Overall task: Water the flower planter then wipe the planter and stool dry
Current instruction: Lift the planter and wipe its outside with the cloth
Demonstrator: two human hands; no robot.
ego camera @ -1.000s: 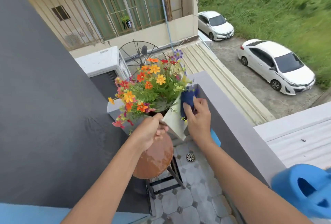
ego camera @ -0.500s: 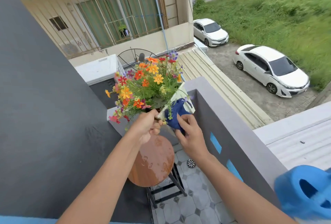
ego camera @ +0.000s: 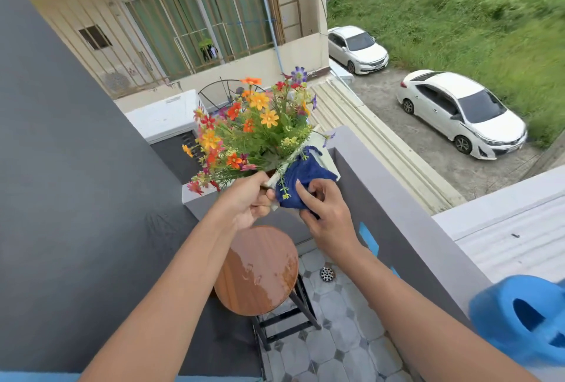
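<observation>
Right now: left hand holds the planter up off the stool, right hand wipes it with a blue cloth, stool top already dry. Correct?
Not quite. The head view shows the stool top wet, with water pooled on it. The rest holds: left hand holds the planter up, right hand presses the blue cloth to it.

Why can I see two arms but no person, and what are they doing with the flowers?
The camera sits on the person's head and looks down, so you see only their own arms. There is just this one view, taken from a balcony high above parked cars. The left hand holds a white planter full of flowers up in the air. The right hand presses a blue cloth against the planter to wipe it. Below stands a round stool; its top looks wet and shiny. The blue shape at the lower right is a watering can.
</observation>
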